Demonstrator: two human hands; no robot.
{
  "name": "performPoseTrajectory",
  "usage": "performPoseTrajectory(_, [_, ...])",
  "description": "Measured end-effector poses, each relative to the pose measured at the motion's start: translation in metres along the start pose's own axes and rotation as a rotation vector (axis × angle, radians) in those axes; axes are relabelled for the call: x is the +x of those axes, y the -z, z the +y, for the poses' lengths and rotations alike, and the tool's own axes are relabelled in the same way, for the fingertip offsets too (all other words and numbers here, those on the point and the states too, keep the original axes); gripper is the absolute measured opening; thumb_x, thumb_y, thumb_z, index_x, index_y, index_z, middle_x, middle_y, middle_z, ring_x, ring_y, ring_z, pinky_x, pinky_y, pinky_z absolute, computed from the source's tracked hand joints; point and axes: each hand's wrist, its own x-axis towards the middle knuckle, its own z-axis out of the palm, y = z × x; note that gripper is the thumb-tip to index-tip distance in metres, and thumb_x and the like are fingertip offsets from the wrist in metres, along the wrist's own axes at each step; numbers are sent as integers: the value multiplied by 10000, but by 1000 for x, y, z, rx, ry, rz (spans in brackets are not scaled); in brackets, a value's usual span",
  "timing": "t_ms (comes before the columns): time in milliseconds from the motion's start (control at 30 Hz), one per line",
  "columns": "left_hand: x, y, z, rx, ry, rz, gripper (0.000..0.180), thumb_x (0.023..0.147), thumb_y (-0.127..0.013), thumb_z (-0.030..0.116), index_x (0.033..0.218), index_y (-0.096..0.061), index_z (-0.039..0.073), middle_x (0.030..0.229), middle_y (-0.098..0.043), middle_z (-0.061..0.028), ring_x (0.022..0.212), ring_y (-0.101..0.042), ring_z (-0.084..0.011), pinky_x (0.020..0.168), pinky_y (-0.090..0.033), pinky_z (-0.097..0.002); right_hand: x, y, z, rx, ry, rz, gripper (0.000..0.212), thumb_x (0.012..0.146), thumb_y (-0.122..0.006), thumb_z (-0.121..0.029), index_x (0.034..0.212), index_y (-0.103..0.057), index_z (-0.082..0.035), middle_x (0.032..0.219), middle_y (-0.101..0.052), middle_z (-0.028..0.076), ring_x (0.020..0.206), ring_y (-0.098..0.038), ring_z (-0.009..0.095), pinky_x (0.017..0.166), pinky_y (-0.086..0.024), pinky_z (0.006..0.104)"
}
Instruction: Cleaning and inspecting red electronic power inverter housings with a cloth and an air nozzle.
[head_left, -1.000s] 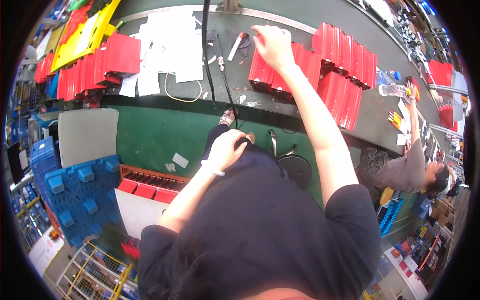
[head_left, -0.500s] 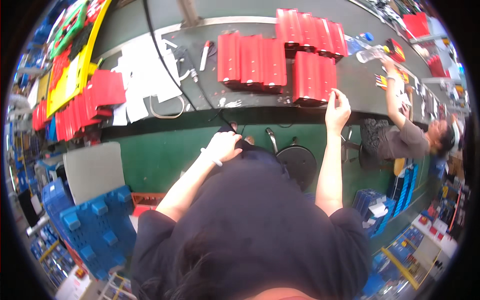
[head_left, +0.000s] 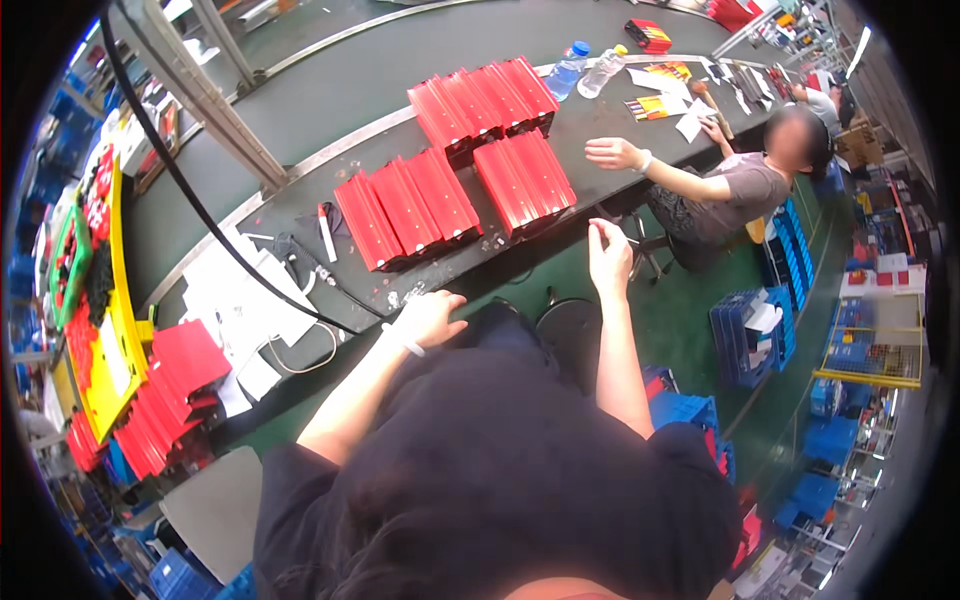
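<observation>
Hanging close to the front edge of the dark bench (head_left: 595, 125), left hand (head_left: 428, 318) was half open, fingers loosely bent, nothing seen in it; could not tell whether it touched the edge. Right hand (head_left: 610, 258) was raised just off the bench front, fingers bent partway toward the thumb, nothing visible in its grasp. Red ribbed housings (head_left: 407, 212) sat on the bench in close groups, beyond both hands and touching neither. Left of them: a marker, then loose white papers (head_left: 225, 290). To the right, a co-worker's hand (head_left: 615, 155) was held out, fingers extended.
</observation>
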Motion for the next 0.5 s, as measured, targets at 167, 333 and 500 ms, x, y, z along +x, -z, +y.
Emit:
performPoseTrajectory(167, [-8,6,-13,-125,-18,110,418,812,-657,271,1154,-603,36,1123,-614,-181,1047,-582,-347,915,-462,-406,11,-9,-10,-50,-88,-108,198,881,-613,-198,972,-668,-31,898,-673,132,831,-656,263,752,-506,348])
performPoseTrajectory(333, [-14,17,-1,-374,116,174,393,829,-662,225,1154,-602,14,1071,-652,-151,1005,-622,-268,885,-481,-354,49,-28,-2,-66,-70,-179,247,883,-610,-232,1018,-653,-29,898,-674,127,836,-656,248,763,-509,343])
performPoseTrajectory(500, [11,23,26,-565,75,370,373,828,-664,198,1155,-592,35,1010,-662,-118,912,-645,-227,836,-503,-333,91,-53,6,-265,50,-358,309,866,-603,-309,993,-641,-30,932,-667,153,887,-643,314,770,-510,403])
